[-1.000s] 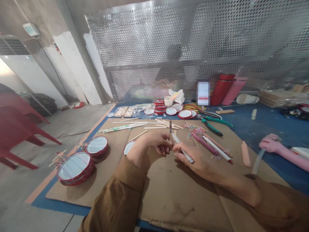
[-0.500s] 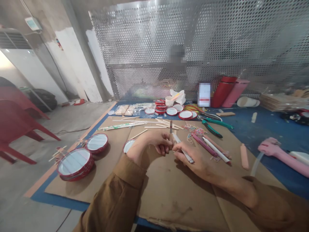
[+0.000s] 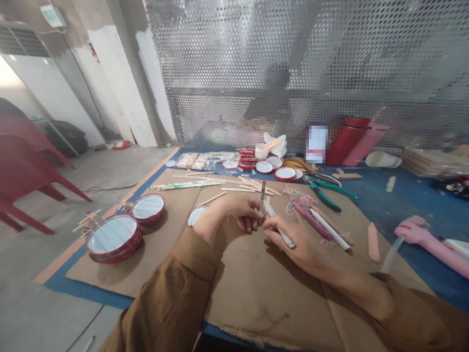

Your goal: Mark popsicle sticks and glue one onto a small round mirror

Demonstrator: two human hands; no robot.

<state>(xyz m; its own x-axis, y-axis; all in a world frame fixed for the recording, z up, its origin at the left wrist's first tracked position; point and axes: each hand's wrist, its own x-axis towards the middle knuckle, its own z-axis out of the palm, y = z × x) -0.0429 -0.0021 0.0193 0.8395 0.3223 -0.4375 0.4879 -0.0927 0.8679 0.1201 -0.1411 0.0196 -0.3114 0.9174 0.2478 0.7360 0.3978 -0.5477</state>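
My left hand (image 3: 249, 213) pinches a small wooden craft stick (image 3: 263, 191), which stands upright with darker brown bands near its top. Fingers of my right hand (image 3: 293, 238) are closed around a slim white pen-like tool (image 3: 278, 224); whether it is a marker or a cutter I cannot tell. Its upper end is close beside the stick, and fingers hide where the two may touch. Both hands are above a brown cardboard sheet (image 3: 256, 288). Behind my left wrist lies a white round lid (image 3: 196, 215), partly covered.
Red-rimmed round pieces with strings and sticks (image 3: 113, 237) lie at left. Farther back are loose craft sticks (image 3: 249, 186), rubber bands (image 3: 298, 198), green-handled pliers (image 3: 326, 198) and red lids (image 3: 285, 173). Pens (image 3: 330, 229) and a pink glue gun (image 3: 432, 239) lie at right.
The camera view has shifted slightly. Both hands keep nearly the same pose, still holding the craft stick and the white tool.
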